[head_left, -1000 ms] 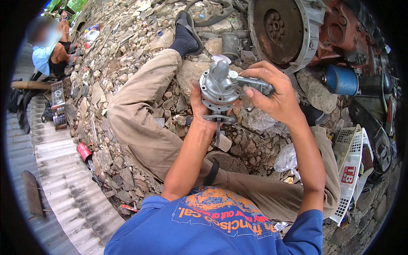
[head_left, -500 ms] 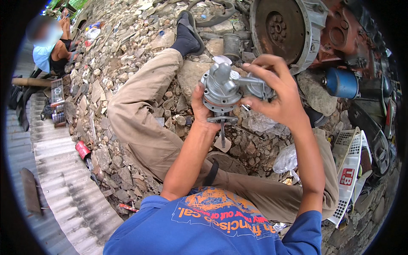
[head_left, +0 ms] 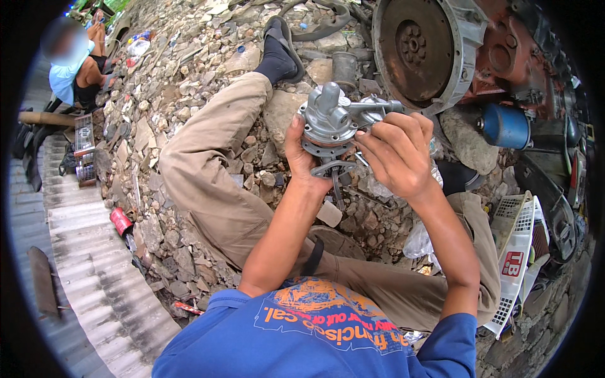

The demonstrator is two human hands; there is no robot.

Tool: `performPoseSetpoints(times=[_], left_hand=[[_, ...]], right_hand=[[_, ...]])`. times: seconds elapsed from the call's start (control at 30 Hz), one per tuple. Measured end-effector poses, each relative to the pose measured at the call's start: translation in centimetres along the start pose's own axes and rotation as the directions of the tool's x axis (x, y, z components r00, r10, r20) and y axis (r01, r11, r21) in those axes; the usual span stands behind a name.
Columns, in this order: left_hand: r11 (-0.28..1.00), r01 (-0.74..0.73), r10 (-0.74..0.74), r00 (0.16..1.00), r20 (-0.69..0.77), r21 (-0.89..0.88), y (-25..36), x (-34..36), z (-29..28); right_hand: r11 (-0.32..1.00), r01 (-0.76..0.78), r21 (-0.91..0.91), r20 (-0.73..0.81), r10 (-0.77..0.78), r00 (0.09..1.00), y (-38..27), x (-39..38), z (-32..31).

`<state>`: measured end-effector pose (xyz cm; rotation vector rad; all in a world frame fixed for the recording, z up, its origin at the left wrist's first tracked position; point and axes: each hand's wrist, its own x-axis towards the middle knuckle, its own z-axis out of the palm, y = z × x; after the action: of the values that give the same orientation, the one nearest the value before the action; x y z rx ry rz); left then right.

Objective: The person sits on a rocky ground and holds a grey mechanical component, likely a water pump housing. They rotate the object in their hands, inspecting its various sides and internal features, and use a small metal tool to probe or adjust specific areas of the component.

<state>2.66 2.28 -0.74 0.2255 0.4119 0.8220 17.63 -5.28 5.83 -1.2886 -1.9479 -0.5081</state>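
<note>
A grey metal fuel pump (head_left: 329, 123) with a domed top, a round bolted flange and side pipes is held up above my lap. My left hand (head_left: 305, 160) grips it from the left and below, thumb up along its side. Below the flange show its mounting plate (head_left: 332, 169) and a thin lever (head_left: 339, 196) pointing down. My right hand (head_left: 400, 151) is curled at the pump's right side, fingertips bunched against the rim. A small shiny metal piece (head_left: 361, 157) shows just under those fingertips; what they pinch is partly hidden.
Stony ground (head_left: 189, 94) surrounds my legs. A large flywheel housing (head_left: 450, 57), a reddish engine block (head_left: 507, 44) and a blue canister (head_left: 506, 126) stand far right. A white plastic basket (head_left: 513, 264) lies right. Corrugated sheeting (head_left: 94, 264) runs left; another person (head_left: 72, 69) sits far left.
My right hand's spread fingers have curled in and closed at the pump's right side. The pump has tilted slightly, and its lever has swung a little to the right.
</note>
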Motion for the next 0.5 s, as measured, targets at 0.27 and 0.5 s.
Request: performPoseSetpoints(times=[0.27,0.5], left_hand=[[0.991,-0.132,0.132,0.991,0.009,-0.005,-0.3,-0.2,1.2],[0.986,-0.167,0.167,0.984,0.054,0.003,-0.8,-0.3,2.0]], right_hand=[[1.000,0.022,-0.011,0.043,-0.022,0.999,-0.8,0.1,0.1],[0.998,0.055,-0.009,0.085,-0.054,0.995,-1.9,0.5,-0.2]])
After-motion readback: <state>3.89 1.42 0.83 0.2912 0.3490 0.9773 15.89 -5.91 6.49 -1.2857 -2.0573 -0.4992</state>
